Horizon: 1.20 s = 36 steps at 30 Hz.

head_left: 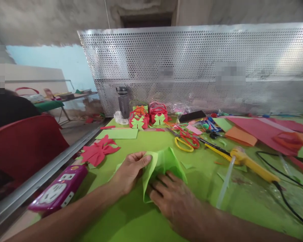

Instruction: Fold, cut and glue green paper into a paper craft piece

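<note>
Near the table's middle, a light-green folded paper bag is held between both hands, its open mouth tilted toward me. My left hand pinches the left edge between thumb and fingers. My right hand reaches into the opening with bent fingers against the paper; the fingertips are partly hidden. Behind the bag lie scissors with yellow and red handles. A red paper flower shape lies to the left, beside a light-green paper strip.
At the left edge rests a purple power strip. A yellow glue gun with a clear stick and black cable lies right. Small red bags, a dark bottle, a phone and coloured sheets stand or lie farther back, before a perforated metal panel.
</note>
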### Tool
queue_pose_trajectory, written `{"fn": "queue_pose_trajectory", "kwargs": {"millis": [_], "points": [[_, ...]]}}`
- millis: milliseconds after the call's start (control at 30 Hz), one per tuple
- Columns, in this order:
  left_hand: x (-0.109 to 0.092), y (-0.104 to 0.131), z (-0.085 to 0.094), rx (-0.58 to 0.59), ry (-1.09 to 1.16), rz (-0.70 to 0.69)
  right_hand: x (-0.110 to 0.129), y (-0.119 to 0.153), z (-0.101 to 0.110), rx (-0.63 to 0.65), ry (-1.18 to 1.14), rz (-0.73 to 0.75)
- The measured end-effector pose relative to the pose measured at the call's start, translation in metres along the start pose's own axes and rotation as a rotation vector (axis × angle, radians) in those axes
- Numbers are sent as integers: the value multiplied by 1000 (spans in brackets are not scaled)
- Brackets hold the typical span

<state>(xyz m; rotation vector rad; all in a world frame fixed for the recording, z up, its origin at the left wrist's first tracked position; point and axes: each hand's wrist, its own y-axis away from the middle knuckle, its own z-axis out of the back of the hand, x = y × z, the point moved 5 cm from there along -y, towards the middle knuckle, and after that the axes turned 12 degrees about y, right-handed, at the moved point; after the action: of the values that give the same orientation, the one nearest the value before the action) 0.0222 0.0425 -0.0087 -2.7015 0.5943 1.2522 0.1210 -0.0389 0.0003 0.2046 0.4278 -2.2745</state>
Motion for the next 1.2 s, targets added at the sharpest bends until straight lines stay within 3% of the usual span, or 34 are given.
{"fn": "queue_pose_trajectory", "kwargs": {"millis": [200,433,833,1067,1200], "points": [[-1,2,0,35,-67,4,0,-1,-4,-11,8,21],[-9,3,-1,-7,-213,-19,1,1,-8,-25,41,37],[-13,5,-9,52,-335,33,6,-2,6,-68,109,48],[-18,6,-8,58,-346,-42,1,-2,-2,-204,101,-119],[-23,10,-14,75,-416,-81,-9,-1,1,-206,-134,-214]]}}
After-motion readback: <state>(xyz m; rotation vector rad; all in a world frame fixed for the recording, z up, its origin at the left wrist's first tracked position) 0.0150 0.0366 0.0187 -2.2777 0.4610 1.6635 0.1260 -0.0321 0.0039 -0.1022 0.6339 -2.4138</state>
